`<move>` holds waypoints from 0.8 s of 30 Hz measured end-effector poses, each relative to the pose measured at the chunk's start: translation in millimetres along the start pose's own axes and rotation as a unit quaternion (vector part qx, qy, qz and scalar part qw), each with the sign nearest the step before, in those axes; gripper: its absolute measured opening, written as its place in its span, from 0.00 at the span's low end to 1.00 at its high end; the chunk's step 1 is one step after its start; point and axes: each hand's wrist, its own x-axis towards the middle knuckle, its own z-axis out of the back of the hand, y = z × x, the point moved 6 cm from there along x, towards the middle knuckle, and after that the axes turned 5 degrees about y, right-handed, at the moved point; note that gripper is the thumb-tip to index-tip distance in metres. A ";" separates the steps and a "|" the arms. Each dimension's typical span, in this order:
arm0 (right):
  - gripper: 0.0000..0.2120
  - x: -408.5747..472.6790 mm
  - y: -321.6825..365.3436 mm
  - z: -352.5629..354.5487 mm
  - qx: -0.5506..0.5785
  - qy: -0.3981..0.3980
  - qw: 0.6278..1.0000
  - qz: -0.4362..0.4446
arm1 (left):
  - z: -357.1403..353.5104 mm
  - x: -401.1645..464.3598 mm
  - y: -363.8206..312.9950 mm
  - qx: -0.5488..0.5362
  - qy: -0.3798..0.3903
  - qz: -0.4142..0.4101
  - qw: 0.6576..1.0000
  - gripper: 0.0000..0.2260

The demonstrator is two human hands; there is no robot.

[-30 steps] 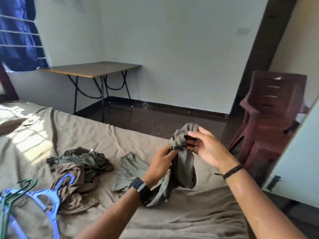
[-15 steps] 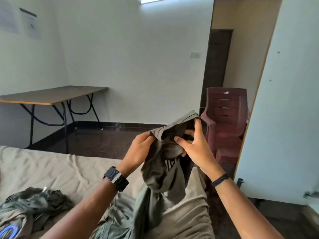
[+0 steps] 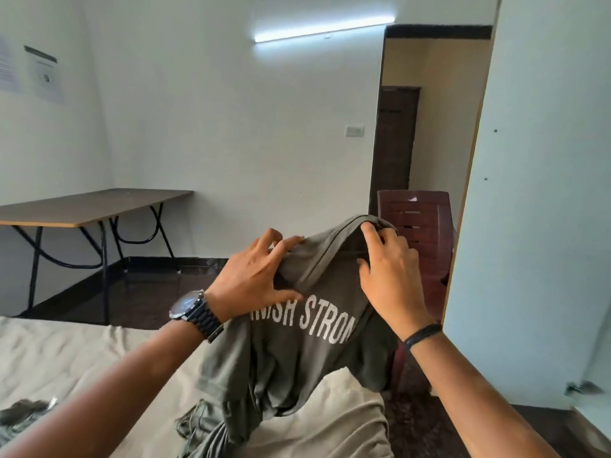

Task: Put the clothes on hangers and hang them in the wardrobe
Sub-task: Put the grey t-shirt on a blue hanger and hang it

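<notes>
1. An olive-green T-shirt (image 3: 297, 342), printed in white with letters reading "NISH STRON", is held up at the centre of the frame, above the beige bed sheet (image 3: 82, 358).
2. The shirt's upper edge is pinched by the left hand (image 3: 254, 279), thumb below and fingers curled over the fabric; a dark wristwatch (image 3: 195, 310) is worn on that wrist.
3. The other side of the same edge is gripped by the right hand (image 3: 386, 272), fingers bent over the fold; a black band (image 3: 423, 333) is seen on its wrist.
4. The shirt's lower part is draped onto the bed at lower centre.
5. A wooden folding table (image 3: 86, 206) is seen at left, a maroon plastic chair (image 3: 420, 233) behind the right hand, and a pale wardrobe door (image 3: 529, 226) along the right edge.
6. Crumpled dark clothing (image 3: 20, 414) is seen at the lower left.
</notes>
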 end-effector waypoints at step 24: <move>0.04 13.0 -22.0 -35.2 0.536 0.160 0.820 -0.122 | 21.4 25.6 64.3 -0.386 0.033 0.136 0.912 0.06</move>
